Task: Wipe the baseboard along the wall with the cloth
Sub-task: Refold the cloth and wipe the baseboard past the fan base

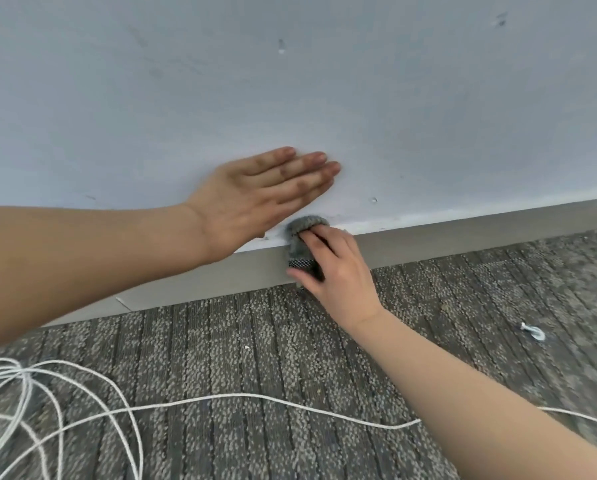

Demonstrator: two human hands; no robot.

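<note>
White cord (220,398) crosses grey carpet (290,341) below baseboard (463,237).

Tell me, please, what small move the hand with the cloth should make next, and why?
Probably slide the right hand sideways, keeping the cloth pressed on the baseboard. The cloth covers only one spot, the strip runs on to both sides, and the left hand rests flat on the wall.

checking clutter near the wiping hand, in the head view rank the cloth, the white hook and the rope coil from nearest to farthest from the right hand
1. cloth: under the right hand, pressed on the baseboard.
2. white hook: on the carpet, to the hand's right.
3. rope coil: on the carpet, far lower left.
</note>
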